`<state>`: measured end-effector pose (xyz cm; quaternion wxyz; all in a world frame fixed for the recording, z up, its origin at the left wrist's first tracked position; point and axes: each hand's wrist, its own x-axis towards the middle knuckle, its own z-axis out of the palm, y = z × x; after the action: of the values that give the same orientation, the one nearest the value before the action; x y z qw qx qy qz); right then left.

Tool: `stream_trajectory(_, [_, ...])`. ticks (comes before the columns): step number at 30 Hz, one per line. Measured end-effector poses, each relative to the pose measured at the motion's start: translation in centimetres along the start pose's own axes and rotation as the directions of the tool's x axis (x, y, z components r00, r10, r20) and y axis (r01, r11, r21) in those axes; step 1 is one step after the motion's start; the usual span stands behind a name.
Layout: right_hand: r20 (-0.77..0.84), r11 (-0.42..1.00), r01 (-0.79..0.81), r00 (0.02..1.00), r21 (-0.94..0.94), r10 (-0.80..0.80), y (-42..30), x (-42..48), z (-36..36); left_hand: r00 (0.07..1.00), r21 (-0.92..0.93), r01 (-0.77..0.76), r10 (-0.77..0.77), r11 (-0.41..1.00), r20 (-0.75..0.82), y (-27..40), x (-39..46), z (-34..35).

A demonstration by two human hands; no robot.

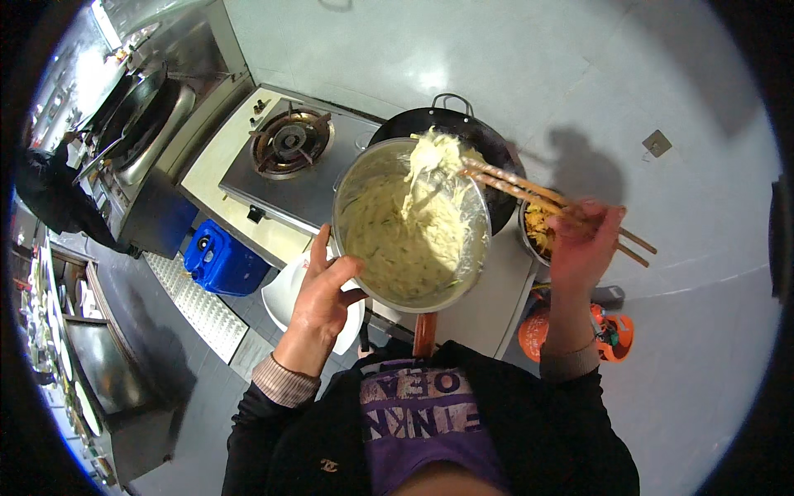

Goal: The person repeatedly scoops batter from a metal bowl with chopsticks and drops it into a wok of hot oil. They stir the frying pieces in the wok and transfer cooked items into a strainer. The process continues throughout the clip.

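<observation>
My left hand (324,291) grips the near left rim of a metal pot (412,307), which has a reddish-brown handle (425,335) pointing towards me. Pale yellow batter with green flecks (397,248) fills its lower part. A pair of wooden chopsticks (515,186) is in my right hand (583,239), to the right of the pot. Their tips meet a thick, stringy clump of batter (437,158) at the pot's far rim. Behind the pot, partly hidden, is a black wok (406,124).
A gas burner (291,142) is at the left of the wok. Below my left hand's side sits a white dish (279,297). A bowl with yellow-orange food (536,229) stands right of the wok. On the floor are a blue jerrycan (226,260) and an orange gas cylinder (533,335).
</observation>
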<state>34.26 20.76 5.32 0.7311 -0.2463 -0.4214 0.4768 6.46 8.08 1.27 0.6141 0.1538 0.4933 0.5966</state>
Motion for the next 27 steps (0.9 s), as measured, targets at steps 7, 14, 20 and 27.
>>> stream_trajectory(7, [-0.008, 0.982, 0.189, 0.982, -0.013, -0.189, -5.0, 4.6, -1.4, 0.999, -0.037, -0.04, 0.04, 0.998, -0.024, 0.7, -0.3, 0.6])
stream_trajectory(14, [-0.008, 0.868, 0.082, 0.995, -0.491, -0.098, -2.0, 9.0, -5.3, 0.984, -0.072, -0.165, 0.16, 0.984, -0.075, 1.9, -1.3, -1.7])
stream_trajectory(20, [0.127, 0.572, -0.042, 0.959, -0.819, 0.252, 5.0, 12.1, -6.1, 0.967, -0.098, -0.246, 0.237, 0.964, -0.091, 1.9, -2.8, -5.0])
stream_trajectory(27, [0.105, 0.322, -0.051, 0.889, -0.945, 0.447, 7.0, 15.3, -3.9, 0.968, -0.103, -0.244, 0.236, 0.964, -0.084, 0.8, -3.8, -8.4])
